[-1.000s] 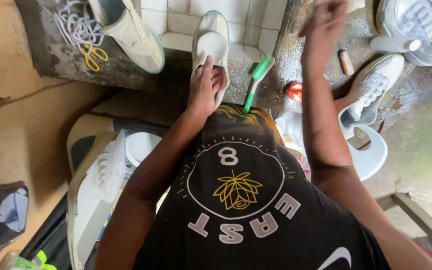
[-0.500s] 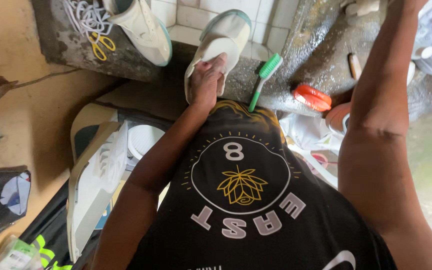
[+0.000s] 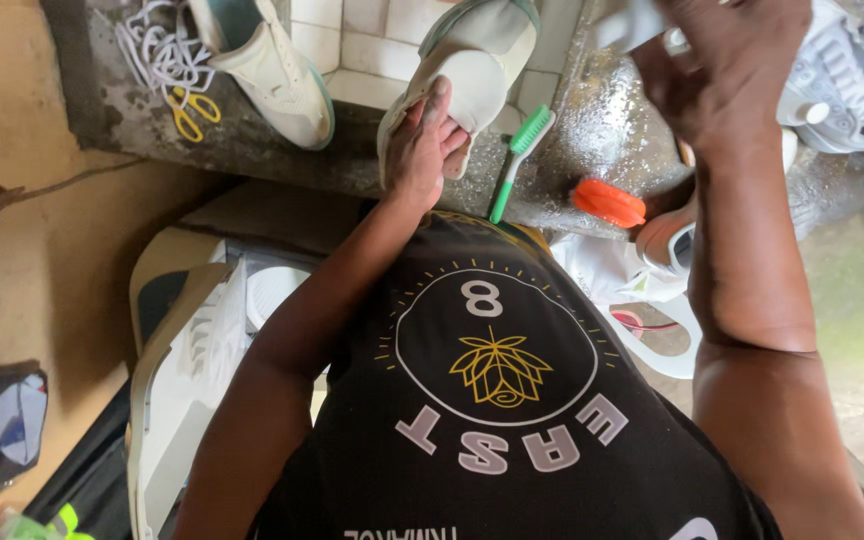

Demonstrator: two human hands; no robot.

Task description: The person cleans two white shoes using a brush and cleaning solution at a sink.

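Observation:
My left hand (image 3: 420,150) grips the heel end of a cream shoe with a teal rim (image 3: 477,55), sole side up, tilted over the wet concrete ledge (image 3: 592,120). Raised at the top right, my right hand (image 3: 732,75) has its fingers curled around a small blurred white object (image 3: 627,22); what that object is cannot be made out. A green-bristled brush (image 3: 517,155) lies on the ledge just right of the held shoe.
A second cream shoe (image 3: 272,70), white laces (image 3: 152,45) and yellow scissors (image 3: 187,115) lie at the upper left. An orange object (image 3: 607,203), white sneakers (image 3: 842,75) and a white bottle (image 3: 807,112) are at the right. An open white box (image 3: 187,385) stands at my lower left.
My right arm has swung back from the far right, and the hand is now raised at the top with a white object in it. The left hand has lifted and tilted the cream shoe slightly.

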